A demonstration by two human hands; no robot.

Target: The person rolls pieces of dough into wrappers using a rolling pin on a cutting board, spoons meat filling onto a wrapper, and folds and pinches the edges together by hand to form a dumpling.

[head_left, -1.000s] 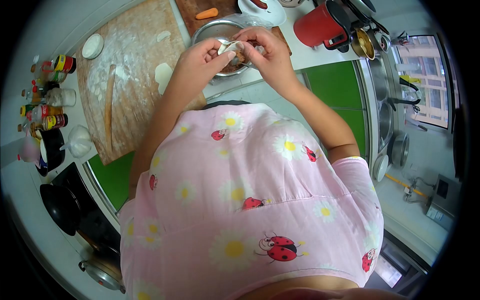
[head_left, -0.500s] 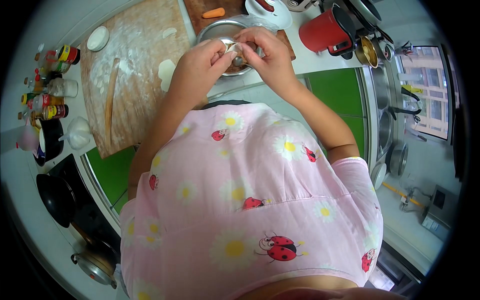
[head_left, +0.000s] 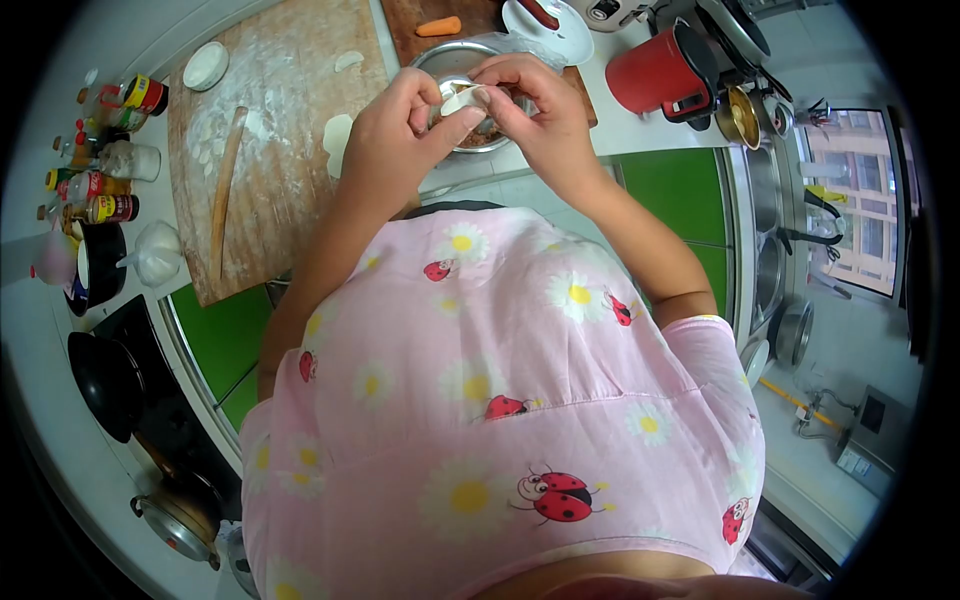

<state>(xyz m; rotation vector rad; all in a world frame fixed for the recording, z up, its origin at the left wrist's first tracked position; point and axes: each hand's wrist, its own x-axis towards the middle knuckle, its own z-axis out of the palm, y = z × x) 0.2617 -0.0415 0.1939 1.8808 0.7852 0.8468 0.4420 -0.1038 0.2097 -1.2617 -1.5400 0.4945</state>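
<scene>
Above a metal bowl [head_left: 428, 62] a white dumpling [head_left: 461, 101] is between my two hands. My right hand [head_left: 548, 118] pinches its edge between thumb and fingers. From the other side, my left hand [head_left: 392, 132] has its fingers curled and its thumb against the lower part of the dumpling. Brown filling [head_left: 487, 143] shows in the bowl beneath; my hands hide part of it. A flat round dough wrapper [head_left: 337, 140] lies on the floured wooden board [head_left: 290, 190] beside my left wrist, and a smaller dough piece [head_left: 348, 61] is farther back.
A rolling pin [head_left: 228, 190] and a white bowl [head_left: 206, 66] are on the board. A carrot [head_left: 438, 27] rests on a darker cutting board [head_left: 405, 38], near a white plate [head_left: 575, 40]. At the right stands a red pitcher [head_left: 650, 72]; bottles [head_left: 100, 185] line the left.
The dumpling has turned, showing more of its smooth white side. My left fingers have shifted slightly away from its top edge. The whole view has moved a little.
</scene>
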